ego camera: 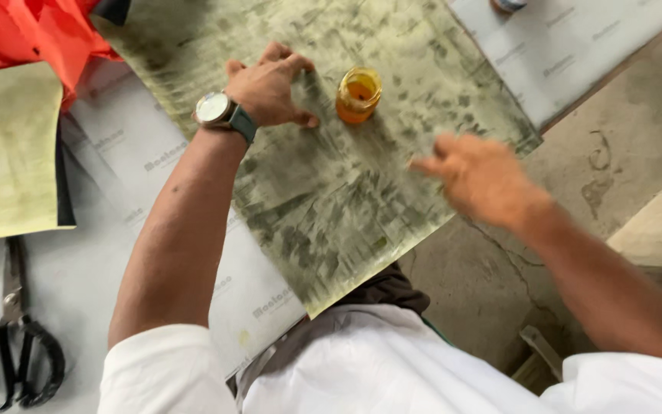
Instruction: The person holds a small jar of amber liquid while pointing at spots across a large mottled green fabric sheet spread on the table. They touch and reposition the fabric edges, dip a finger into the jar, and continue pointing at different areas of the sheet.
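Note:
A large yellowish sheet (pixel 331 192) smeared with dark streaks lies across the white work surface. My left hand (pixel 270 88), with a wristwatch on the wrist, presses flat on the sheet near its middle, fingers spread. A small open jar of amber glue (pixel 358 93) stands on the sheet just right of that hand. My right hand (pixel 473 172) hovers blurred over the sheet's right edge, fingers apart and holding nothing.
Black scissors (pixel 15 353) lie at the lower left on the white board (pixel 116 153). Another yellowish sheet (pixel 9 153) lies at the left, with orange fabric (pixel 24 31) behind it. Cracked concrete floor (pixel 591 153) is at the right.

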